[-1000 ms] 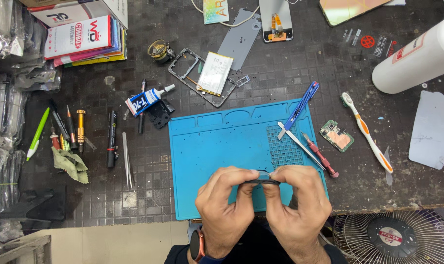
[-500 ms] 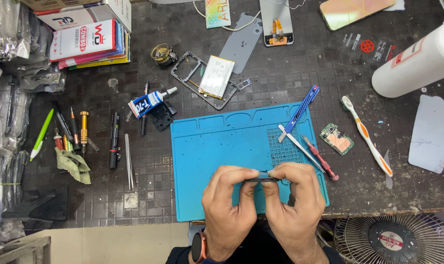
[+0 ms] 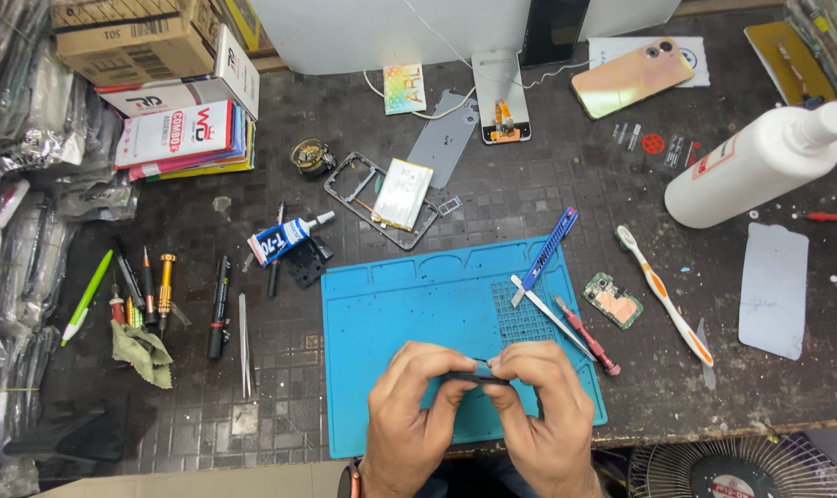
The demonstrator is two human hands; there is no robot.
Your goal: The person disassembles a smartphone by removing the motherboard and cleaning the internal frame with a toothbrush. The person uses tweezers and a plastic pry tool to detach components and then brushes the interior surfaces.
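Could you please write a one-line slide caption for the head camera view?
Both hands, left and right, pinch a small dark part above a blue work mat on a cluttered repair bench.

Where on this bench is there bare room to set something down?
The blue mat is bare on its left half, above the hands. A dark patch lies free between the toothbrush and the grey panel. It is crowded along the left edge around the screwdrivers and by the phone frame.

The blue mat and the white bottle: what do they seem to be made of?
The blue mat looks like soft matte silicone or rubber: moulded compartments along its top edge, a raised grid, no glare. The white bottle looks like smooth, slightly glossy plastic: an even opaque body lying on its side with a moulded cap.
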